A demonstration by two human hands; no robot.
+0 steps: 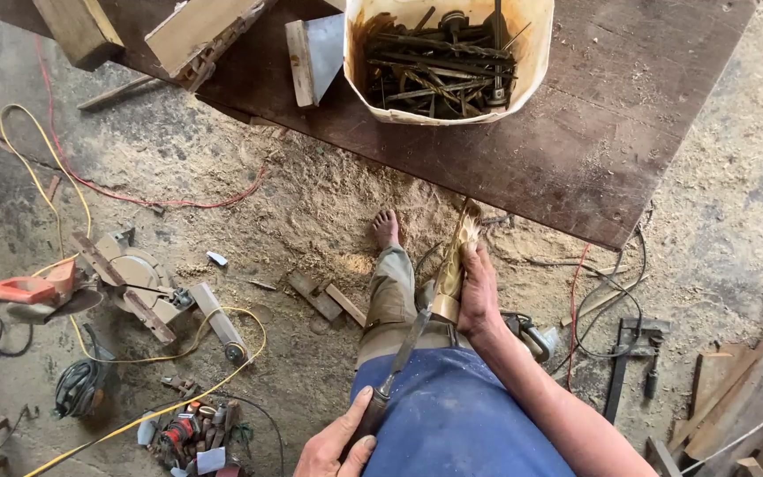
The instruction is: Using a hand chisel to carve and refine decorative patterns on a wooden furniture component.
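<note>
Nearest the camera, at the lower edge of the head view, the left hand (339,446) is wrapped firmly around the handle of a long metal file (404,352), whose blade runs up across the thigh. Just beyond, the right hand (479,296) is closed around a carved, light-coloured wooden piece (454,263), holding it upright on the knee with the file tip touching its lower end. On the sawdust-covered floor (311,203) to the left lie a mitre saw (130,287) and a yellow cable (46,168). Farther off, a dark wooden table (593,132) carries a cut-open white container (536,53) filled with rusty drill bits (439,66).
</note>
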